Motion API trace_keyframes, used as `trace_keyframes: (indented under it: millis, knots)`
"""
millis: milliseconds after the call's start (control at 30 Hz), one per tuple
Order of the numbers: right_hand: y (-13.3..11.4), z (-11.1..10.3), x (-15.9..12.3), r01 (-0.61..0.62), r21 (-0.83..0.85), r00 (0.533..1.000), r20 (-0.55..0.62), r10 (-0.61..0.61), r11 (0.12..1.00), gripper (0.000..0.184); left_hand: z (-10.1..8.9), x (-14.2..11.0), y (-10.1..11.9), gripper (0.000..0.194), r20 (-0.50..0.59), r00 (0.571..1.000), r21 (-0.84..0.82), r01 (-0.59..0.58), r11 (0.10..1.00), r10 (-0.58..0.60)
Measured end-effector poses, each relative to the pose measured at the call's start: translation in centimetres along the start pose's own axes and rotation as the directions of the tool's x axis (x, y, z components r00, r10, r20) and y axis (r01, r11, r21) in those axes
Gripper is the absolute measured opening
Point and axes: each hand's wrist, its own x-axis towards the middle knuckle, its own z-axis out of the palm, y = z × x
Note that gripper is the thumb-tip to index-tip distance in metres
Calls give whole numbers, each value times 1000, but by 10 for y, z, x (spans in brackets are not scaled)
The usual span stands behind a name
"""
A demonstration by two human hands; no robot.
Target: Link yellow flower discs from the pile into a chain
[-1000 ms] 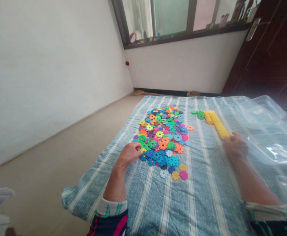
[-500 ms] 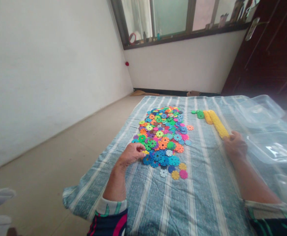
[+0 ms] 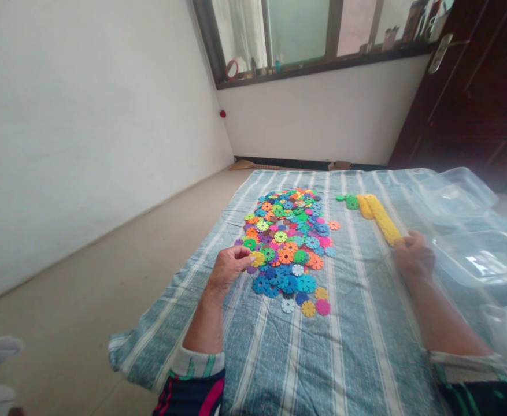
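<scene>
My left hand (image 3: 230, 267) pinches a yellow notched plastic disc (image 3: 258, 259) at the near left edge of a spread pile of colourful flower-shaped discs (image 3: 288, 253). My right hand (image 3: 414, 254) is closed at the near end of a long row of yellow discs (image 3: 383, 221) stacked on edge; its fingertips are partly hidden. Beyond that row lie a shorter yellow row (image 3: 364, 207) and a few green discs (image 3: 351, 201). Several loose discs, among them a pink disc (image 3: 322, 307), lie at the pile's near side.
A striped blue-grey cloth (image 3: 253, 358) covers the table. Clear plastic containers stand at the right, a rectangular box (image 3: 483, 254) nearest my right hand and another box (image 3: 456, 190) behind it. A dark red door (image 3: 474, 104) is at the far right.
My left hand has lifted slightly, and the yellow disc in it now shows its flat face. My right hand stays at the end of the yellow row.
</scene>
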Motion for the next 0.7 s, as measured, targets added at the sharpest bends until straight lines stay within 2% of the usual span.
trace_keyframes:
  millis: [100,167,233,333,433,533,600,667,700]
  knots:
    - [-2,-1,-1,61,5,996,-70,-60,998,49,9,2,-2,26,-70,997,-46,-19,999,16]
    - [-8,-3,-4,170,-43,978,-117,-174,985,47,17,2,-3,27,-79,997,-69,-33,997,27]
    - [-18,-5,-11,304,-108,941,-120,-316,947,45,27,2,-4,27,-62,997,-73,-50,996,46]
    - [-38,-7,-30,487,-148,867,-39,-497,861,40,40,0,-4,25,-12,996,-47,-91,995,91]
    - [-59,-5,-55,664,-86,748,46,-662,743,34,50,-4,-2,24,38,991,-35,-123,992,125]
    - [-73,-3,-80,821,40,564,92,-821,569,30,57,-8,1,24,87,988,-50,-127,991,131]
    - [-80,-2,-96,870,132,464,103,-880,474,27,61,-11,3,24,115,986,-73,-117,990,125]
    - [-86,1,-112,878,237,403,104,-909,416,26,64,-14,6,24,138,983,-95,-109,989,121]
    - [-88,2,-119,868,293,388,102,-916,401,26,66,-15,7,25,153,980,-102,-109,989,124]
